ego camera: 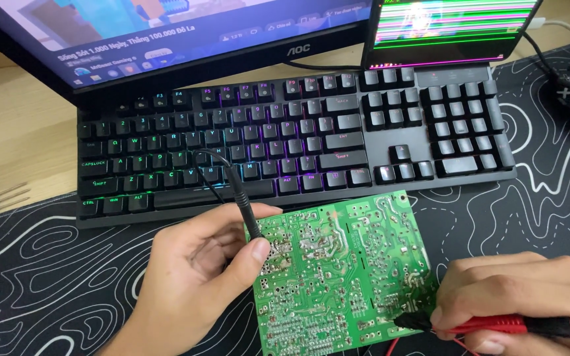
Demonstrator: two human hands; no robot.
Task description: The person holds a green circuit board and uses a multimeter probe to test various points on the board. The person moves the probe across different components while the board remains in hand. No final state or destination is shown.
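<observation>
Green circuit board point(341, 273) steadied by left hand point(192, 270), black probe point(249, 217) pinched; red probe point(496, 324) pressed to board edge by right hand point(522, 296); keyboard point(298, 142) behind.

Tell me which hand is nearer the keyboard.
Left. The left hand holds a black probe just below the keyboard; the right hand sits lower, farther off.

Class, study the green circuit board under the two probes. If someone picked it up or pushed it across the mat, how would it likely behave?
The green circuit board looks flat and thin, so probably stiff and light. Its solder side faces up, so hidden parts beneath may make it rock. The left hand steadies it with a black probe, suggesting it shifts easily when the right hand presses the red probe.
</observation>
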